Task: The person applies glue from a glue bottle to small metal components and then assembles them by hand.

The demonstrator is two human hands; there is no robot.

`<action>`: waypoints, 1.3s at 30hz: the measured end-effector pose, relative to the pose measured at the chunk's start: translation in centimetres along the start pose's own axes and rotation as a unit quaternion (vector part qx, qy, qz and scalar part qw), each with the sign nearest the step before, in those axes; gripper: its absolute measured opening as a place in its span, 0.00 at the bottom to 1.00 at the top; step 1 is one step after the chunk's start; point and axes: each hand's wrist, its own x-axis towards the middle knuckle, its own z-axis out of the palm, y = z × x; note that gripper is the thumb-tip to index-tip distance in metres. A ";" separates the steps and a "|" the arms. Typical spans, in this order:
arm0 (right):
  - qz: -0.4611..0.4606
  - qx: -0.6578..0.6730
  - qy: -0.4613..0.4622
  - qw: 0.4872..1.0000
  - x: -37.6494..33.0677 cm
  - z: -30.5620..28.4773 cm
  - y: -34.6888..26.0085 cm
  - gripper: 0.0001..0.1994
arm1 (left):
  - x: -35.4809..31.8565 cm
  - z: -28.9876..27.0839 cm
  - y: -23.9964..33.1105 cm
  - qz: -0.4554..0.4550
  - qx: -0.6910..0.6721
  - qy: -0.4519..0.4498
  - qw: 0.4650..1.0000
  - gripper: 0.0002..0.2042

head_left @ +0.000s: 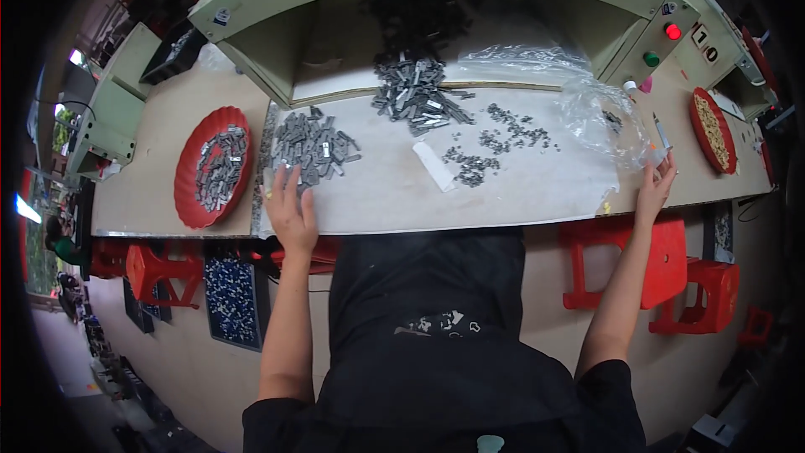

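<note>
two heaps: near grey heap [310, 151] on the white sheet [545, 189], left hand [293, 214] at its edge, fingers spread; far grey heap [411, 88] behind. right hand [656, 189] by one pen-like tool [662, 131], fingers bent, can't tell if pinching. around: scattered dark bits [476, 169], one white strip [433, 166], one clear bag [579, 117] partly over dark pieces [613, 122], one left red bowl [186, 174], one right red bowl [699, 124].
</note>
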 end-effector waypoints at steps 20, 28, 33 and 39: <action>0.009 0.107 0.038 0.993 -10.5 3.2 -15.7 0.16 | 5.4 3.9 8.0 0.212 -0.134 -0.198 0.948 0.05; 0.035 0.208 -0.106 0.972 -15.8 10.1 -19.1 0.20 | 8.5 3.4 8.0 0.188 -0.213 -0.188 0.940 0.04; 0.022 0.228 -0.143 0.963 -16.1 12.2 -18.9 0.20 | 12.3 7.5 11.6 0.255 -0.216 -0.119 0.935 0.02; 0.068 0.242 -0.185 0.950 -17.7 13.0 -18.6 0.21 | 13.2 14.8 12.6 0.304 -0.236 -0.079 0.919 0.03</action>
